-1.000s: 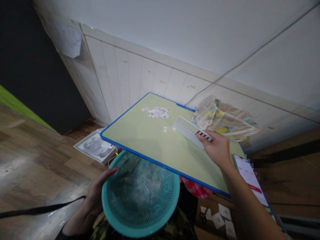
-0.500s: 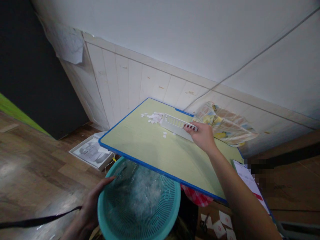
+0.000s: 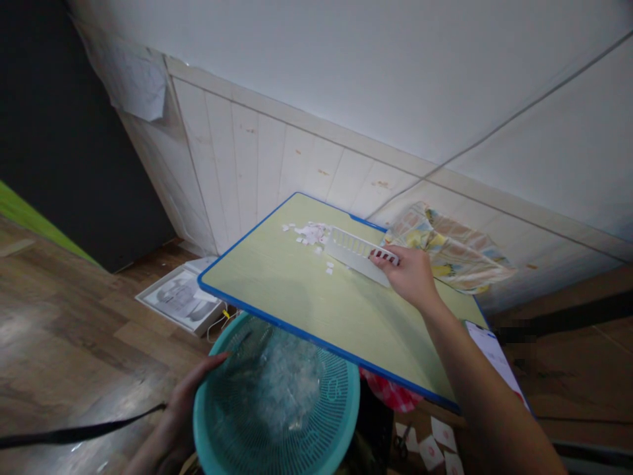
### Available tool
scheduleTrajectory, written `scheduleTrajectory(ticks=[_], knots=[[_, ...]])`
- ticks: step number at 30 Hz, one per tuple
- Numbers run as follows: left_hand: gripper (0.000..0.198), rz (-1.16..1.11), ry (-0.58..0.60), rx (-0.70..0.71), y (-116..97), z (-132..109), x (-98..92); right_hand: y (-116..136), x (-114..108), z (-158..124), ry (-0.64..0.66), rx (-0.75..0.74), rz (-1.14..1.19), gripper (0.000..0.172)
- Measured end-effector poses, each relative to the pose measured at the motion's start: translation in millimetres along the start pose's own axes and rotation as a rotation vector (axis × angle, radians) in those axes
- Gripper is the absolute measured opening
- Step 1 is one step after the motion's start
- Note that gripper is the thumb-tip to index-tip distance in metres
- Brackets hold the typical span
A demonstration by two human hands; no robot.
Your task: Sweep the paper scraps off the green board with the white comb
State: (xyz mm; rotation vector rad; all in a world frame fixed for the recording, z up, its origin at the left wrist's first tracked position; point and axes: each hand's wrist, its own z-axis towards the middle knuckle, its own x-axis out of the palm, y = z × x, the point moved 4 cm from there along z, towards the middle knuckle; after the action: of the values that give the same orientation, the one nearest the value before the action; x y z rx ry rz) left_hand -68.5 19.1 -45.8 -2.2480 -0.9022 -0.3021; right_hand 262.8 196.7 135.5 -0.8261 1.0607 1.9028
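My right hand (image 3: 408, 274) grips the near end of a long white slotted plastic tray (image 3: 359, 254), which rests over the tabletop. By the tray's far end lies a loose heap of small white paper pieces (image 3: 312, 232), with a few strays nearby. My left hand (image 3: 190, 399) holds the left rim of a turquoise plastic basket (image 3: 350, 409), its thumb over the edge and its other fingers hidden behind. Inside the basket is a pile of clear, crumpled plastic bits (image 3: 291, 389). The basket's back rim is tucked under the table edge.
The pale green table (image 3: 277, 290) has a blue rim and stands near a panelled wall. A patterned cloth (image 3: 445, 254) lies at its back right, a paper sheet (image 3: 494, 356) at its right edge. An open white box (image 3: 180, 297), scissors (image 3: 401, 445) and square cards (image 3: 430, 452) lie lower down.
The tray in my right hand has drawn slightly back from the paper heap, with a piece now showing by its end. My left hand stays on the basket rim. The view has shifted slightly.
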Motion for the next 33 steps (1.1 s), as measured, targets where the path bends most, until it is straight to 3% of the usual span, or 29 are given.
scheduleTrajectory(ticks=[3, 9, 17, 27, 33], knots=[[0.027, -0.035, -0.005, -0.005, -0.5, -1.1, 1.2, 4.1, -1.0, 2.2, 0.017, 0.016, 0.037, 0.024], [0.042, -0.067, -0.009, -0.019, -0.7, -2.7, 2.0, 9.8, 0.5, 15.1, 0.011, 0.017, 0.004, 0.025], [0.027, 0.003, 0.011, 0.01, -1.3, -0.1, -2.6, 12.6, -2.6, 21.3, 0.062, -0.028, -0.078, 0.024], [0.026, 0.0, 0.009, 0.006, 2.5, 3.1, -3.2, 14.2, -4.1, 44.2, 0.122, -0.093, -0.165, 0.024], [0.026, -0.009, 0.012, -0.002, 2.5, 5.0, -4.1, 12.6, -4.0, 46.1, 0.052, -0.081, -0.207, 0.025]])
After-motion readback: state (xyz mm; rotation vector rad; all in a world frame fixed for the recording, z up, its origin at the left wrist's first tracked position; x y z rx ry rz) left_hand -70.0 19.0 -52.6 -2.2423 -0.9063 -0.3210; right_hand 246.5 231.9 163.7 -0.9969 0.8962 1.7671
